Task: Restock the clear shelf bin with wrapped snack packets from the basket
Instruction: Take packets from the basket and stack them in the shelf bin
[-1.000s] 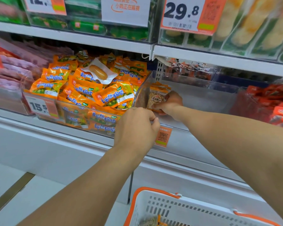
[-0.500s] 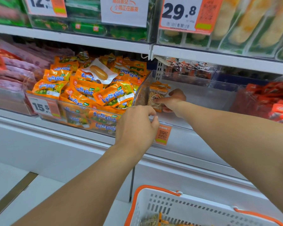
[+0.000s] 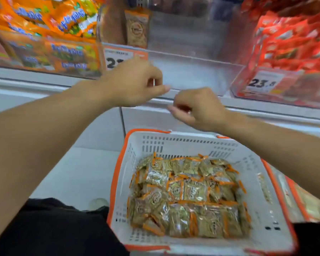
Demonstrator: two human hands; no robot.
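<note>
The clear plastic shelf bin (image 3: pixel 183 58) sits just above and beyond both hands, nearly bare, with a few brown wrapped snack packets (image 3: pixel 137 28) standing upright against its left wall. Many more of the same orange-edged packets (image 3: pixel 187 196) lie heaped in the white plastic basket with orange rim (image 3: pixel 174 143), directly below the hands.

The left hand (image 3: pixel 133 84) hovers in front of the bin's price label (image 3: pixel 118 58), fingers loosely curled around nothing, forefinger stretched toward the right hand (image 3: pixel 198 109). That one hangs lower, over the basket's far rim, its fingers also loosely bent and holding nothing.

The step in hand looks like a reach down for more stock. It would go best by gathering several flat packets together as a stack, so they can stand beside those already in the bin.

Left of the left-hand fingers a neighbouring bin holds orange and green snack bags (image 3: pixel 50 24); right of the right-hand fingers another holds red packets (image 3: pixel 288 43). The basket's tall far wall stands between the fingers and the heap.
</note>
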